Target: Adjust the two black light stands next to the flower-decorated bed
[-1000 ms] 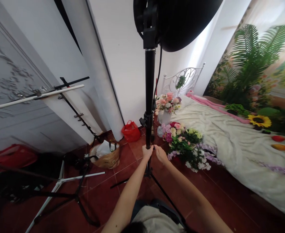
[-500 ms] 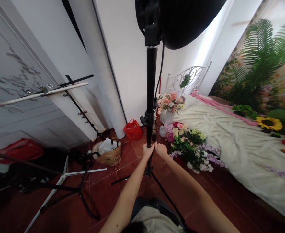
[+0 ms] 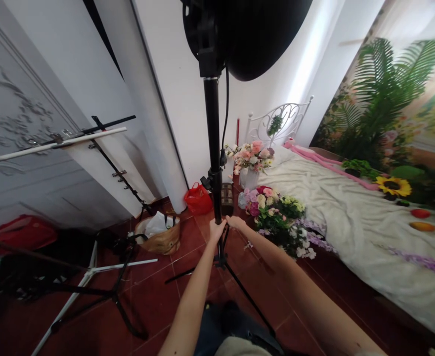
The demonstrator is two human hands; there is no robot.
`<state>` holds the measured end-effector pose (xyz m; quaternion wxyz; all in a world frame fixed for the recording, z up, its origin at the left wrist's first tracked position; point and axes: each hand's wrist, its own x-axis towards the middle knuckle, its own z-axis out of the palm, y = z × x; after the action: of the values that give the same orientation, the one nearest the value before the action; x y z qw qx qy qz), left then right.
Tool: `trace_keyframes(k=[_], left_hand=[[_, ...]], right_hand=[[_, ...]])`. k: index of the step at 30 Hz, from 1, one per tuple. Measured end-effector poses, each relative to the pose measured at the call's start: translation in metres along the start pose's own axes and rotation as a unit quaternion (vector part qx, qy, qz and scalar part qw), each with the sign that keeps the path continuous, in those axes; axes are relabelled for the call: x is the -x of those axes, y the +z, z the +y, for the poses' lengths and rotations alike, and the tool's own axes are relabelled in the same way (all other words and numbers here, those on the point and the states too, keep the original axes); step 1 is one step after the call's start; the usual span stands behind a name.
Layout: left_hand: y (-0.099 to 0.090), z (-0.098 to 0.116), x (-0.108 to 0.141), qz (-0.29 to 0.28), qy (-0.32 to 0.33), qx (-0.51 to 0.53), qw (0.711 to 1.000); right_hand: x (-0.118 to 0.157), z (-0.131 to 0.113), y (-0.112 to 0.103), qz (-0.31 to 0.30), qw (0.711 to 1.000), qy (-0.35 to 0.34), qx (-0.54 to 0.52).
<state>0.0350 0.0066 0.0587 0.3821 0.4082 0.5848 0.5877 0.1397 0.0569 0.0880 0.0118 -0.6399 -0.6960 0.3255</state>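
A black light stand (image 3: pixel 212 133) rises in front of me, leaning slightly left in view. At its top sits a large black lamp head with a round reflector (image 3: pixel 265 34). My left hand (image 3: pixel 216 229) is wrapped round the pole low down. Just right of it, my right hand (image 3: pixel 237 223) is closed against the stand; the part under its fingertips is hidden. Above both hands are a collar with a clamp knob (image 3: pixel 205 183) and a hanging cable with a plug (image 3: pixel 223 157). The stand's legs (image 3: pixel 245 291) spread on the floor towards me.
At right stands a bed with a cream blanket (image 3: pixel 351 207), with artificial flowers (image 3: pixel 273 212) beside it. A red bag (image 3: pixel 198 199) and a woven basket (image 3: pixel 161 240) lie near the wall. At left are other stands with a white leg (image 3: pixel 124 266) across the red tiles.
The stand and lamp have shifted left in view, and the pole leans a little more left. Both hands stay low on it. The whole view has turned slightly right.
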Motion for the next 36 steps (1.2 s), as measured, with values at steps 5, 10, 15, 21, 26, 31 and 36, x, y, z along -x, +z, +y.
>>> trace_keyframes(k=[5, 10, 15, 21, 26, 31, 36], left_hand=[[-0.001, -0.002, 0.007, -0.002, 0.01, -0.004, 1.0], [-0.014, -0.009, 0.026, -0.037, 0.077, -0.044, 0.995], [-0.045, -0.026, 0.071, -0.023, 0.088, -0.097, 0.991], [-0.087, -0.103, 0.217, -0.258, -0.034, -0.157, 0.953], [-0.078, -0.162, 0.369, -0.361, -0.15, -0.122, 0.912], [-0.019, -0.146, 0.475, -0.495, -0.175, -0.099, 0.845], [0.049, -0.109, 0.543, -0.591, -0.132, -0.088, 0.791]], right_hand=[[0.037, 0.03, 0.034, 0.071, 0.99, -0.047, -0.112], [0.137, 0.121, 0.104, 0.055, 0.978, -0.067, -0.189], [0.274, 0.252, 0.191, 0.116, 0.955, 0.122, -0.242], [0.409, 0.319, 0.248, 0.178, 0.903, 0.267, -0.287], [0.473, 0.294, 0.265, 0.293, 0.83, 0.288, -0.377], [0.54, 0.274, 0.276, 0.349, 0.764, 0.286, -0.46], [0.624, 0.285, 0.286, 0.395, 0.695, 0.324, -0.506]])
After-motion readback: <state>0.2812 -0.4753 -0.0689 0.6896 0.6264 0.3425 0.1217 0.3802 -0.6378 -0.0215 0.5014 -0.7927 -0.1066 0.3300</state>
